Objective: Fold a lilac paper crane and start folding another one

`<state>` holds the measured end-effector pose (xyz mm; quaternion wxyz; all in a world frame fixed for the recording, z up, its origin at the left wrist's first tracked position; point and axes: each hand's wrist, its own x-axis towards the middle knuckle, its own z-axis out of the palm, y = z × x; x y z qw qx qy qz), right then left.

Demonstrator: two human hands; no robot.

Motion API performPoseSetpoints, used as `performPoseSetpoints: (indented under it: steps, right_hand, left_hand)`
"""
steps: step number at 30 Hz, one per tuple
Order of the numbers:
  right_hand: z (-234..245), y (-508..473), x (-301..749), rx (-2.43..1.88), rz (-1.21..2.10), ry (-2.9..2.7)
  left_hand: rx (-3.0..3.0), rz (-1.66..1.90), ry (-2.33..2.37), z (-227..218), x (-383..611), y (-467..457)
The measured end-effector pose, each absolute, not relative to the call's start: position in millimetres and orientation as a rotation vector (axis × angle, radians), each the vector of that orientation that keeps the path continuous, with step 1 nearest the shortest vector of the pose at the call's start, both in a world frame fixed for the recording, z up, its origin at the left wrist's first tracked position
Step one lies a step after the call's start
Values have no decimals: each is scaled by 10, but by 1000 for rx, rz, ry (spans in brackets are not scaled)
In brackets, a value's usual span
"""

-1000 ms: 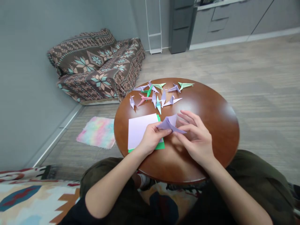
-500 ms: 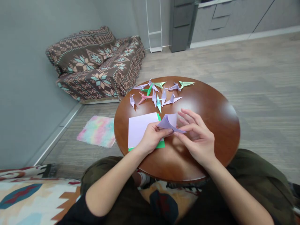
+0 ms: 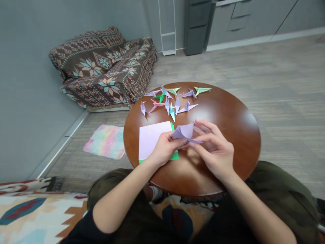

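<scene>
A partly folded sheet of lilac origami paper [image 3: 184, 131] is held between my hands above the round table, one flap standing up. My left hand [image 3: 166, 147] pinches its left and lower edge, thumb on top. With thumb and fingertips, my right hand [image 3: 214, 147] grips the right corner, its other fingers curved behind the raised flap. Under and beside my left hand lies a stack of square paper [image 3: 152, 140], lilac on top with green sheets [image 3: 175, 156] showing at the edge. Beyond it stand several folded paper cranes in lilac, green, pink and blue, including a blue crane [image 3: 172, 111].
The round brown table [image 3: 236, 135] stands close before my knees. A sofa with a patterned cover [image 3: 109, 71] is at the back left, a pastel mat [image 3: 105, 141] on the floor. Grey cabinets [image 3: 233, 23] and a white rack [image 3: 168, 37] line the far wall.
The raised flap of the lilac paper has tipped slightly to the right, toward my right fingers. My right hand has shifted a little; the left keeps its pinch.
</scene>
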<state>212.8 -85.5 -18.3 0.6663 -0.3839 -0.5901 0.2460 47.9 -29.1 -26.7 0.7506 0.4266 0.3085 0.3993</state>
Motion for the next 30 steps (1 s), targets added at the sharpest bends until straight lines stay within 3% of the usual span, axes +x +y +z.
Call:
performPoseSetpoints:
  steps: [14,24,30]
  right_hand:
    - [-169,-862,2078,-939,631,-1279]
    - [-166,-844,2123,-925,280,-1562]
    - [-143,-848,2153,-971,233,-1619]
  left_hand:
    - [1076,897,647,-260,456,-286]
    - [1307,972,703,-191,423,-284]
    - [1398,957,650,-78,364,-310]
